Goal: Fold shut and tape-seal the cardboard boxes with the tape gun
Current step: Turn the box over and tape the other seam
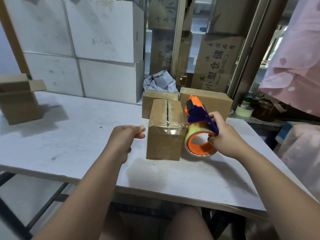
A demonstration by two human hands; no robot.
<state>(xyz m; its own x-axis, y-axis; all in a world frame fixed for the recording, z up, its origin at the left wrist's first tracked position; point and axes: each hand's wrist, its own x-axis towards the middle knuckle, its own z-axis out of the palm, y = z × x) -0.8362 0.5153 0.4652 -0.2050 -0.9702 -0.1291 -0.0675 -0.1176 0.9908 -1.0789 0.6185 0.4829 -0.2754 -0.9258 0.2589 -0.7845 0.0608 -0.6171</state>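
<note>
小型仓储 in dark print on brown carton (218,66) at back; smaller characters illegible

left hand (123,138); right hand (226,134) — both bare

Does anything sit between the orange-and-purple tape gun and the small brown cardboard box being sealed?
Nothing visible does. The orange-and-purple tape gun, gripped by the right hand, sits close beside the small brown cardboard box, on its right. Clear tape runs across the box's near top edge to the pinching left hand.
</note>
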